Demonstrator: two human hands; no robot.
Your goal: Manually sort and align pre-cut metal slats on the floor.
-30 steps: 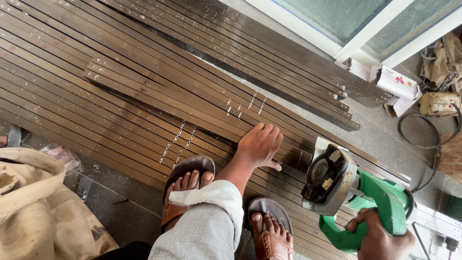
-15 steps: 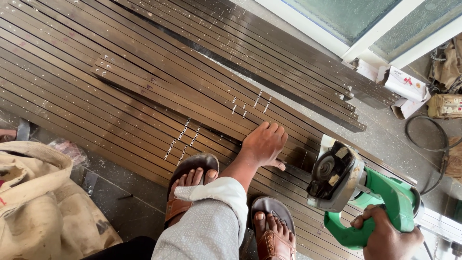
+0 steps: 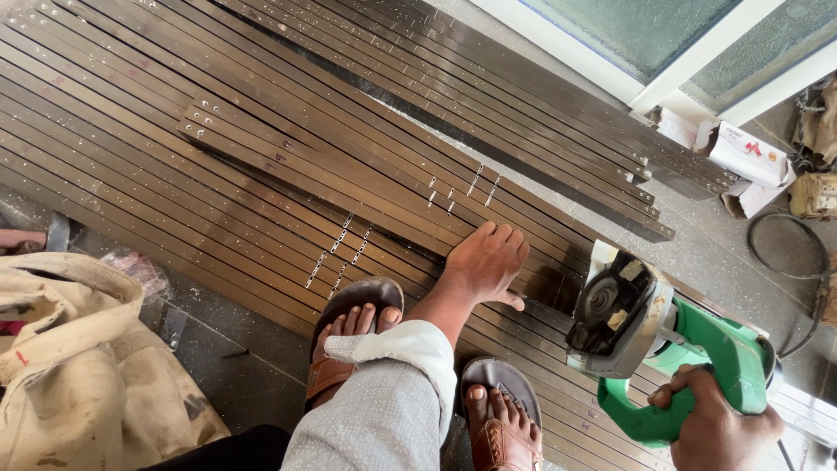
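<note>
My left hand (image 3: 485, 262) lies flat, fingers spread, pressing on long dark metal strips (image 3: 288, 157) laid side by side on the floor. My right hand (image 3: 720, 425) grips the handle of a green angle grinder (image 3: 663, 349) at the lower right. Its disc and grey guard hang just above the strips, to the right of my left hand. Both my sandalled feet (image 3: 349, 340) stand on the near edge of the strips. A pale rolled sleeve covers my left forearm.
A beige cloth bag (image 3: 78, 366) sits at the lower left on the concrete floor. A second stack of metal strips (image 3: 540, 113) lies farther away. Small cardboard boxes (image 3: 741, 157) and a black cable (image 3: 785, 262) are at the right, below a white-framed window.
The view has shifted slightly, and the grinder has moved a little to the right and up. My left hand stays pressed on the strips.
</note>
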